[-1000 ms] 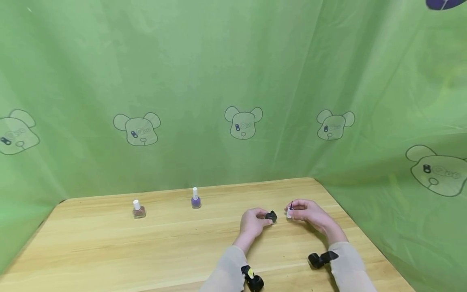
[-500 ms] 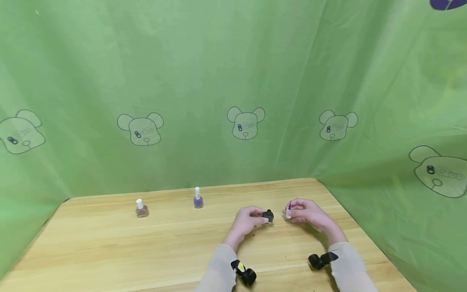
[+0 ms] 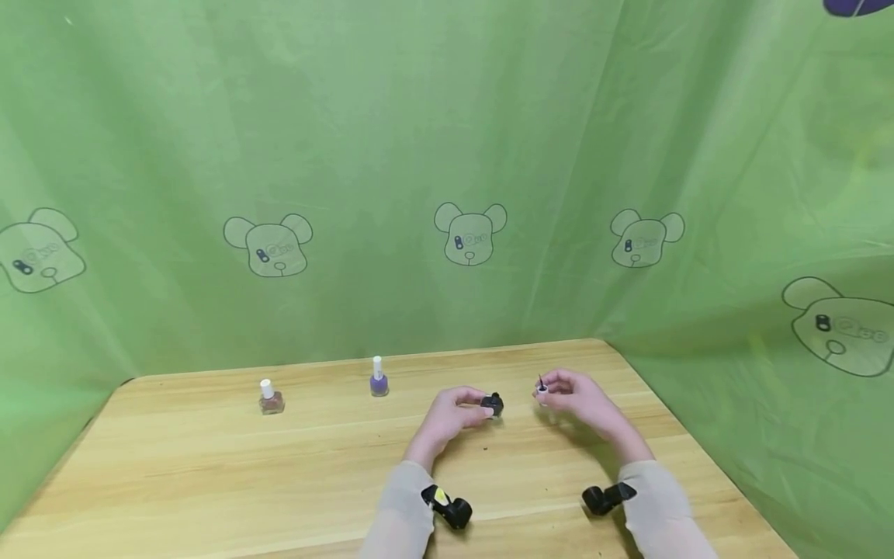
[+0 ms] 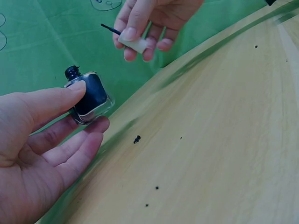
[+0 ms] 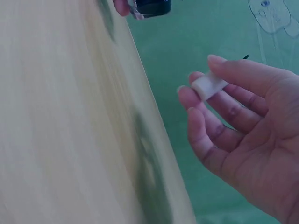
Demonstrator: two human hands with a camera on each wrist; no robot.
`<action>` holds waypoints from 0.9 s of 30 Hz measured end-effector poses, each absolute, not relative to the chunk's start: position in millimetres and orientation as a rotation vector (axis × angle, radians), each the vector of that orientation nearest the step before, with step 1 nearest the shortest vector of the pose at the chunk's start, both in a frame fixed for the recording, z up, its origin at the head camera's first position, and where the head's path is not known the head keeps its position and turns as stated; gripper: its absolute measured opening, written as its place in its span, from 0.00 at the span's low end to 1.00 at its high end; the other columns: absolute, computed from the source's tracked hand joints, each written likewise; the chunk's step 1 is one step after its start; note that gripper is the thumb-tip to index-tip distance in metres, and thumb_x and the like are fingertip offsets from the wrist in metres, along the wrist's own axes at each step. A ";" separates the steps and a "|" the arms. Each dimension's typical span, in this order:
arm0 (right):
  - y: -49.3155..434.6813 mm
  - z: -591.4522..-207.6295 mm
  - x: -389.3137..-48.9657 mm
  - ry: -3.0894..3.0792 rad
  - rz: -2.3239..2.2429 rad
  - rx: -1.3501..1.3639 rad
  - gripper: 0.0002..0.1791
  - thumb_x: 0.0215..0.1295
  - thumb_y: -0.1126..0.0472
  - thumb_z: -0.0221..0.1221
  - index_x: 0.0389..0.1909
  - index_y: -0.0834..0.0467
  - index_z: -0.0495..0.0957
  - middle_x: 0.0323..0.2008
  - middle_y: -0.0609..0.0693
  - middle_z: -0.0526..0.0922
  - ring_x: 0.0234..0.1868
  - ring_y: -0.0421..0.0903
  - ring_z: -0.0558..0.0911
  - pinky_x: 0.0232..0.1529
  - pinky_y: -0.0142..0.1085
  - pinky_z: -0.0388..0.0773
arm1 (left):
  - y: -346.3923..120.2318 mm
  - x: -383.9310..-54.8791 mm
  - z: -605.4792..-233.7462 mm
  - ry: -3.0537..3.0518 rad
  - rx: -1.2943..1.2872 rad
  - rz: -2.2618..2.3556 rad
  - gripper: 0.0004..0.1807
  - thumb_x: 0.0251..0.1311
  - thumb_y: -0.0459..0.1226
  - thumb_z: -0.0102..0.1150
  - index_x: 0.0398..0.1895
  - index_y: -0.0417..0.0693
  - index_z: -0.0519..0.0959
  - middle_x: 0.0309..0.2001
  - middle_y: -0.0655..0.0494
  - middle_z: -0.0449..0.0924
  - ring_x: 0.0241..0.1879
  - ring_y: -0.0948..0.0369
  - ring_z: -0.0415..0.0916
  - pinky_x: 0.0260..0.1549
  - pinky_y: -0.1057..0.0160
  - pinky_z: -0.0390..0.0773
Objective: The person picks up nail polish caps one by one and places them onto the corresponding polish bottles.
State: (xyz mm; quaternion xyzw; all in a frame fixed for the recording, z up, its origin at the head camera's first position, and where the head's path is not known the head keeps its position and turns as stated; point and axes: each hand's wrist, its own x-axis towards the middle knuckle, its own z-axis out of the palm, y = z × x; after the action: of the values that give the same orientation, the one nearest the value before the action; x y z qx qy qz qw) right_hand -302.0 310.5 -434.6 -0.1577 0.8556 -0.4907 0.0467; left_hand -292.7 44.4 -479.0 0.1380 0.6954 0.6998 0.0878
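Note:
My left hand point(image 3: 448, 419) pinches a small bottle of dark nail polish point(image 4: 91, 95) between thumb and fingers. The bottle is uncapped, and its black threaded neck shows. To its right, my right hand point(image 3: 578, 400) holds the white brush cap point(image 5: 209, 87) between thumb and fingers. In the left wrist view the cap's dark brush point(image 4: 110, 29) sticks out past the thumb, pointing away from the fingers. Bottle and cap are apart, both held above the table. In the right wrist view only the bottle's lower part shows at the top edge.
On the wooden table point(image 3: 209, 481) stand a capped purple nail polish bottle point(image 3: 379, 383) and, farther left, a capped brownish-pink one point(image 3: 272, 401). Several dark specks point(image 4: 137, 139) lie on the wood. A green curtain point(image 3: 363, 155) with bear drawings encloses the back and sides.
Both hands have shifted left, the left one farther, carrying the dark bottle and the brush cap. The right hand has also risen slightly in view. The two standing bottles have stayed in place.

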 end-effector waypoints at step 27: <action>263.8 -409.2 -281.9 3.242 -0.800 -0.761 0.09 0.56 0.67 0.66 0.37 0.58 0.78 0.31 0.48 0.85 0.34 0.43 0.81 0.37 0.39 0.82 | 45.2 -294.4 -484.5 2.074 0.400 2.174 0.17 0.52 0.31 0.69 0.46 0.38 0.82 0.47 0.43 0.85 0.37 0.62 0.83 0.41 0.60 0.85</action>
State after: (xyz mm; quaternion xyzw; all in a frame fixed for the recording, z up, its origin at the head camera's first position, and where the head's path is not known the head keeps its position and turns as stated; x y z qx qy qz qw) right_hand -281.9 263.8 -409.2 -0.2199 0.9371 -0.2313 -0.1414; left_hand -294.4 45.2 -484.5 0.1318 0.6831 0.7162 0.0551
